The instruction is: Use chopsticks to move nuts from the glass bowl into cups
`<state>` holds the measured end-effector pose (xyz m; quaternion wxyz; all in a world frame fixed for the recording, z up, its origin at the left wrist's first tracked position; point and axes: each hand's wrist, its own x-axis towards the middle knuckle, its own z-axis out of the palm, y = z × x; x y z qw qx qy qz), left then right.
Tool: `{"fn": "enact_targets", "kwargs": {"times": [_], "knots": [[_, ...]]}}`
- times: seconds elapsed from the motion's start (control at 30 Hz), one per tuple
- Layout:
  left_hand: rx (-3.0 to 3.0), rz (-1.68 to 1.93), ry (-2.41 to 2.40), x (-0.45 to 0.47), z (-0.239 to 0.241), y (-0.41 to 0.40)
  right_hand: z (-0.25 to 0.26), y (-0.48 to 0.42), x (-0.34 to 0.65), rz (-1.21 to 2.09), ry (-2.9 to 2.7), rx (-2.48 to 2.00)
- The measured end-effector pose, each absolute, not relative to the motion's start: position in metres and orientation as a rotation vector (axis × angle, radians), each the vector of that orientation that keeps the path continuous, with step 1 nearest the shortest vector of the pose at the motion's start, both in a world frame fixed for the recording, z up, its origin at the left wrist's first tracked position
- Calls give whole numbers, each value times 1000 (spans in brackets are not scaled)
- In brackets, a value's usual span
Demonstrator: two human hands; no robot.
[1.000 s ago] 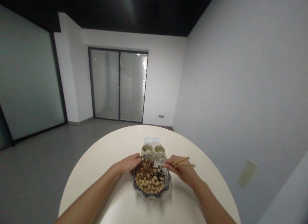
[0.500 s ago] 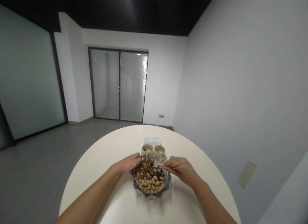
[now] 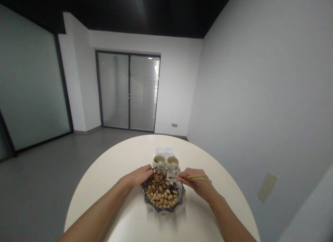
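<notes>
A clear glass bowl (image 3: 182,196) with a scalloped rim stands on the table. Inside it lie pale round nuts (image 3: 162,199) at the near side, striped sunflower seeds (image 3: 159,181) at the far left, and small dark seeds (image 3: 174,190) on the right. My left hand (image 3: 142,174) grips the bowl's far left rim. My right hand (image 3: 195,183) is closed around a pair of wooden chopsticks (image 3: 194,178) above the right rim. Their tips are over the bowl near a small dark piece; I cannot tell whether they pinch it.
Just beyond the bowl stand a left cup (image 3: 159,161) and a right cup (image 3: 172,162), both beige. Two small white containers (image 3: 164,151) sit behind them. All rest on a round cream table (image 3: 125,214); a white wall (image 3: 260,96) rises at the right.
The chopsticks have come closer together, and their tips have lifted slightly from the dark seeds. My left hand stays on the bowl's rim.
</notes>
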<state>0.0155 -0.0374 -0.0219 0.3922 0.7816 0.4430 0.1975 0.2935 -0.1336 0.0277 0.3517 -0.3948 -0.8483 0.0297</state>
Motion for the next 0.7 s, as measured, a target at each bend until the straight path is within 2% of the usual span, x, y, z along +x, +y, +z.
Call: {"fn": "enact_targets", "kwargs": {"times": [0.47, 0.7], "knots": [[1989, 505, 1110, 16, -22, -37, 26, -134, 284, 255, -2084, -984], [1973, 505, 1110, 16, -18, -40, 26, -133, 283, 167, -2169, -1028]]}}
